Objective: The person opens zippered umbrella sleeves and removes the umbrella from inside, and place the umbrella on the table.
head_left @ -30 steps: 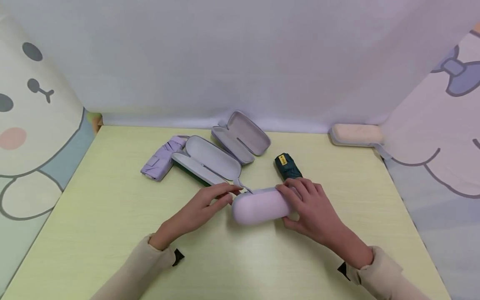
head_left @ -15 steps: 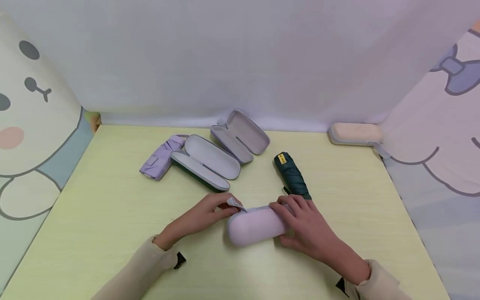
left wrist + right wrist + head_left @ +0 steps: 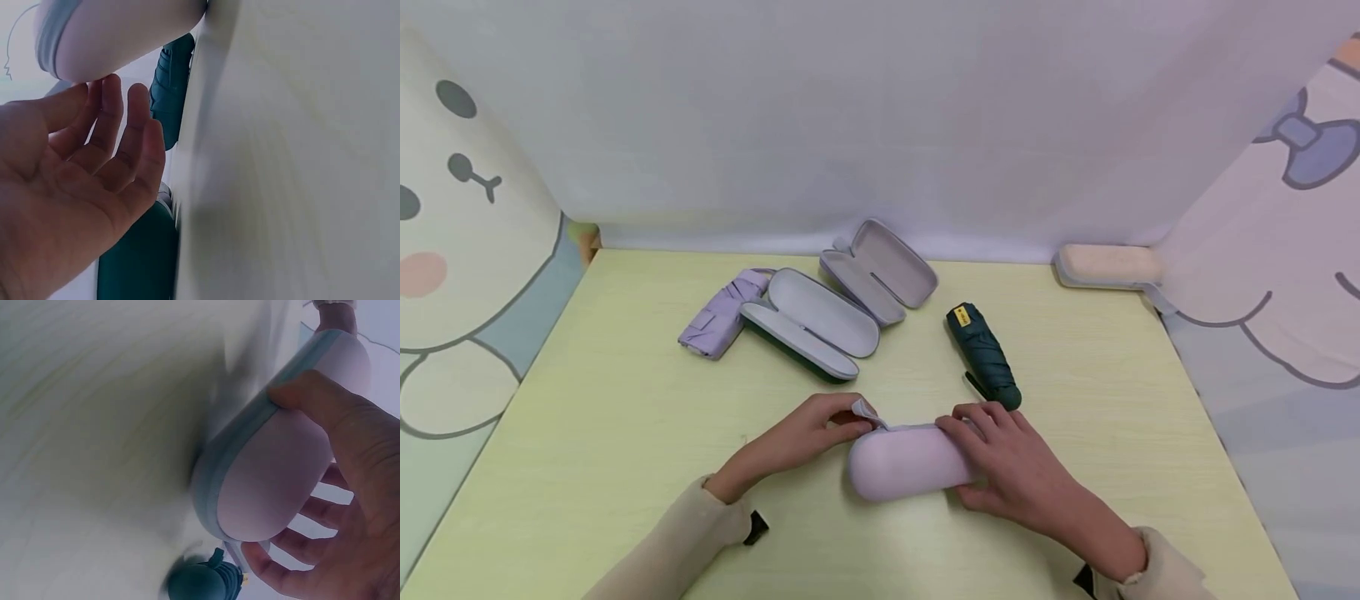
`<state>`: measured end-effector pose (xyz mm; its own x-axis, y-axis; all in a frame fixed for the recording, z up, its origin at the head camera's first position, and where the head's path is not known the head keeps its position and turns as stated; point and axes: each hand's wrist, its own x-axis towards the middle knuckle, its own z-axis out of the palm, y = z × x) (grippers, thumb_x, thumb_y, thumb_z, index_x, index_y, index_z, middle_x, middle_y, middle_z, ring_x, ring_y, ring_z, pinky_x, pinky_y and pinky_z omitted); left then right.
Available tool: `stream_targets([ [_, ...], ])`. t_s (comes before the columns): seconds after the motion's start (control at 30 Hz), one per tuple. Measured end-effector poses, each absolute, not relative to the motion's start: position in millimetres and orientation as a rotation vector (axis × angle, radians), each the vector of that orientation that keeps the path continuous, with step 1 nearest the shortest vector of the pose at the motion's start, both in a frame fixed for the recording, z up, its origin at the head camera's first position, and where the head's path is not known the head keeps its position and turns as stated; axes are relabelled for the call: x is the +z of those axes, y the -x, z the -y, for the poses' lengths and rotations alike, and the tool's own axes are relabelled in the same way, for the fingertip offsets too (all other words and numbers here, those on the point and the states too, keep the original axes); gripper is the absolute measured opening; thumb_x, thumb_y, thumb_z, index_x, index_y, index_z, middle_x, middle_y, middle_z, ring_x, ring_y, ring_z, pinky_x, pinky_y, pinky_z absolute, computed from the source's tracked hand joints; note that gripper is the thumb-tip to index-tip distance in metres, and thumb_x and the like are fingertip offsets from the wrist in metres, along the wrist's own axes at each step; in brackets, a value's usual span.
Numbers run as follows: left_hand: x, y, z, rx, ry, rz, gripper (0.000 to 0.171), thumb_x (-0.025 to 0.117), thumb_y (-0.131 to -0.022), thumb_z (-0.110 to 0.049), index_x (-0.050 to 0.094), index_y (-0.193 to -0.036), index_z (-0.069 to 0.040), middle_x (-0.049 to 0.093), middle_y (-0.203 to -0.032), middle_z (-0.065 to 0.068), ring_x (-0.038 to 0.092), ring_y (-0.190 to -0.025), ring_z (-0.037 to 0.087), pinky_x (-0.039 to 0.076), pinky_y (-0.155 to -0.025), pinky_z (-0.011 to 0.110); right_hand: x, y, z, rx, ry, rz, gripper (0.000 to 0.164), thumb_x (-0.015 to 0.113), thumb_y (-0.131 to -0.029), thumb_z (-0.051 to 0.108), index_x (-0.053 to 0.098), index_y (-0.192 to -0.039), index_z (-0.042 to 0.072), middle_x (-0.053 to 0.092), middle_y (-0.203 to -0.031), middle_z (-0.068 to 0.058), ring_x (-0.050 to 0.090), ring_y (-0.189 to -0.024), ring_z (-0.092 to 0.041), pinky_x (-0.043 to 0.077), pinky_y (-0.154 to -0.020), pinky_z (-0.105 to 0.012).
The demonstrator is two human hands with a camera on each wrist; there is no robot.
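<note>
A pink hard umbrella case with a grey seam lies closed near the middle of the table. My right hand grips its right end, the thumb on the near side and the fingers over the far side. At the other end, my left hand has thumb and fingertips pinched together at the seam, beside a grey strap loop; what exactly they pinch is hidden. Just beyond the right hand lies a folded dark green umbrella. In the left wrist view, the left fingertips meet right below the end of the case.
Further back, a green-shelled case and a greyish lilac case stand open, side by side. A folded lilac umbrella lies left of them. A closed peach case rests at the back right corner, near the curtain.
Both hands have brought the pink umbrella case nearer to the body, uncovering more of the dark green umbrella. The left fingers have closed in beside the strap loop, which now sticks up.
</note>
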<state>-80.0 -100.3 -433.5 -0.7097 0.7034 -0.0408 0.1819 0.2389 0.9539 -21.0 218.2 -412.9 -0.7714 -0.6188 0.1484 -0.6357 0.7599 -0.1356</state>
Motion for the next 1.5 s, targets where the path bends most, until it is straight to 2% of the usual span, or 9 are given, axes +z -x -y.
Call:
stream_targets([
  [0.17, -434, 84, 100, 1.392, -0.788, -2.035, 0.014, 0.066, -0.102, -0.010, 0.073, -0.114, -0.009, 0.075, -0.113, 0.006, 0.063, -0.096, 0.001, 0.054, -0.086, 0.020, -409, 21, -215, 0.234, -1.071, 2.906, 0.079, 0.091, -0.071, 0.049, 0.057, -0.139, 0.026, 0.060, -0.128, 0.004, 0.055, -0.113, -0.021, 0.053, -0.090, -0.046],
  [0.33, -440, 89, 99, 1.265, -0.821, -2.121, 0.012, 0.067, -0.100, -0.006, 0.074, -0.108, -0.012, 0.075, -0.102, 0.000, 0.058, -0.085, 0.000, 0.051, -0.079, 0.020, -405, 21, -212, 0.196, -1.094, 2.942, 0.079, 0.091, -0.072, 0.050, 0.057, -0.138, 0.025, 0.060, -0.127, 0.003, 0.055, -0.112, -0.023, 0.052, -0.091, -0.048],
  [0.53, -441, 93, 98, 1.177, -0.794, -2.212, 0.006, 0.068, -0.101, -0.010, 0.074, -0.100, -0.012, 0.072, -0.088, -0.005, 0.057, -0.076, -0.002, 0.050, -0.072, 0.019, -401, 23, -208, 0.151, -1.100, 2.965, 0.079, 0.091, -0.073, 0.055, 0.058, -0.138, 0.024, 0.061, -0.124, 0.002, 0.057, -0.109, -0.025, 0.053, -0.089, -0.048],
  [0.7, -436, 91, 94, 1.123, -0.676, -2.315, 0.009, 0.069, -0.101, -0.015, 0.074, -0.096, -0.009, 0.069, -0.076, -0.005, 0.057, -0.067, 0.001, 0.049, -0.064, 0.020, -400, 24, -206, 0.153, -1.086, 2.993, 0.080, 0.090, -0.073, 0.057, 0.058, -0.138, 0.023, 0.062, -0.123, 0.001, 0.058, -0.108, -0.026, 0.054, -0.088, -0.049],
  [1.0, -432, 77, 84, 1.000, -0.462, -2.610, 0.010, 0.078, -0.094, -0.020, 0.075, -0.086, -0.016, 0.075, -0.080, -0.007, 0.059, -0.070, 0.002, 0.048, -0.067, 0.024, -400, 21, -203, 0.170, -1.052, 3.008, 0.079, 0.089, -0.076, 0.053, 0.057, -0.140, 0.020, 0.060, -0.123, -0.003, 0.058, -0.107, -0.028, 0.051, -0.092, -0.050],
  [1.2, -433, 73, 80, 1.010, -0.329, -2.716, 0.011, 0.083, -0.089, -0.020, 0.077, -0.080, -0.016, 0.071, -0.071, -0.007, 0.056, -0.065, 0.005, 0.046, -0.062, 0.026, -399, 20, -201, 0.177, -1.017, 3.016, 0.079, 0.090, -0.075, 0.051, 0.057, -0.139, 0.019, 0.060, -0.122, -0.005, 0.058, -0.105, -0.028, 0.051, -0.090, -0.050],
  [1.4, -436, 75, 83, 1.201, -0.138, -2.501, 0.010, 0.081, -0.091, -0.016, 0.078, -0.082, -0.011, 0.075, -0.079, -0.003, 0.061, -0.067, 0.004, 0.050, -0.061, 0.023, -399, 21, -200, 0.201, -0.986, 3.058, 0.078, 0.090, -0.075, 0.052, 0.056, -0.138, 0.021, 0.060, -0.122, -0.004, 0.057, -0.105, -0.027, 0.051, -0.089, -0.048],
  [1.5, -437, 77, 86, 1.261, -0.108, -2.406, 0.014, 0.079, -0.092, -0.015, 0.076, -0.081, -0.007, 0.073, -0.074, -0.001, 0.061, -0.061, 0.006, 0.050, -0.058, 0.023, -399, 22, -200, 0.214, -0.974, 3.064, 0.078, 0.091, -0.075, 0.051, 0.057, -0.138, 0.021, 0.060, -0.121, -0.003, 0.057, -0.105, -0.027, 0.051, -0.087, -0.048],
])
